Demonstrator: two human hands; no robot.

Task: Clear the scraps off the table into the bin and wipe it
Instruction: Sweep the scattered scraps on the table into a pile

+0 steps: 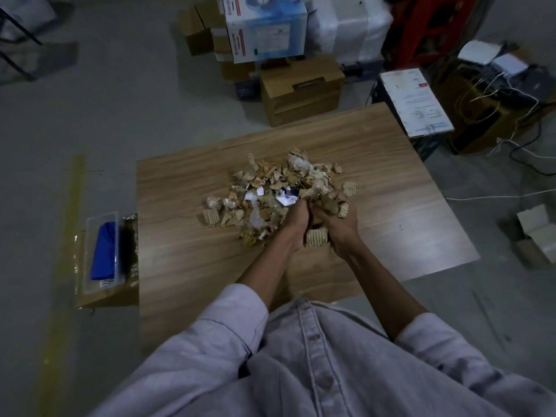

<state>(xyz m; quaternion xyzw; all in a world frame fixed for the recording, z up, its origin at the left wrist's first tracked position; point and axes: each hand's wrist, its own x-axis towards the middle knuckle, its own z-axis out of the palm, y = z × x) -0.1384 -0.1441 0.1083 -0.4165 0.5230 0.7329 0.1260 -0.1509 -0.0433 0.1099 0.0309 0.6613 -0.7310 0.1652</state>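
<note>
Scraps [270, 188] lay in a loose heap around the middle of the wood-grain laminate table [186, 260]. The heap comprised torn brown cardboard, several pieces showing ribbed corrugation, mixed with crumpled clear film, pale fluffy tufts and a few bits of white and dark-blue printed paper. Both hands were dug into the near right side of the heap, close together. The left hand [296, 219] had its fingers curled down into the scraps. The right hand [338, 224] was closed round a clump of cardboard, with pieces standing out above the knuckles. One ribbed corrugated piece [317, 237] sat between the two wrists. Pale shirt sleeves [234, 311] were rolled up the forearms. Against the table's left edge stood a brown cardboard box [105, 296], lower than the tabletop. Its opening was dark and its contents could not be made out. A clear rectangular plastic tray [102, 216] lay across its top and held a folded blue cloth [103, 248]. Beyond the far edge stood closed brown cartons [301, 91] and a blue-and-white printed carton [264, 28]. On the floor to the right sat a small white box [538, 233] with its flaps open, contents not discernible.
</note>
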